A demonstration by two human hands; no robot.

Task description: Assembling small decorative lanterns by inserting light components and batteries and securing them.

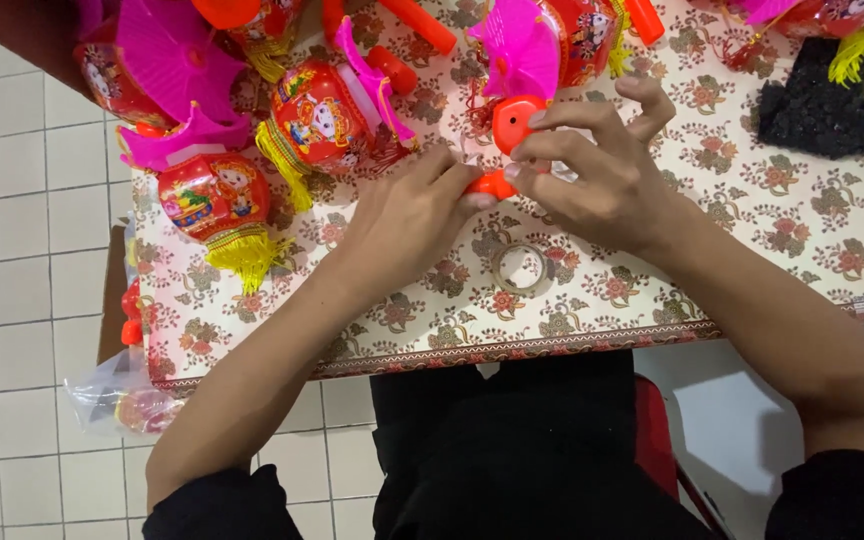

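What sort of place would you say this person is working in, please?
Probably a home or small workshop table for assembling toy lanterns: a floral tablecloth, many red and pink lanterns, a tape roll, and a white tiled floor.

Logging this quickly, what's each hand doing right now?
Left hand: shut on the orange handle.
Right hand: pinching the same orange handle.

Both hands — left hand [407, 215], right hand [592, 170] — on an orange plastic handle [500, 150] over a floral tablecloth [752, 230].
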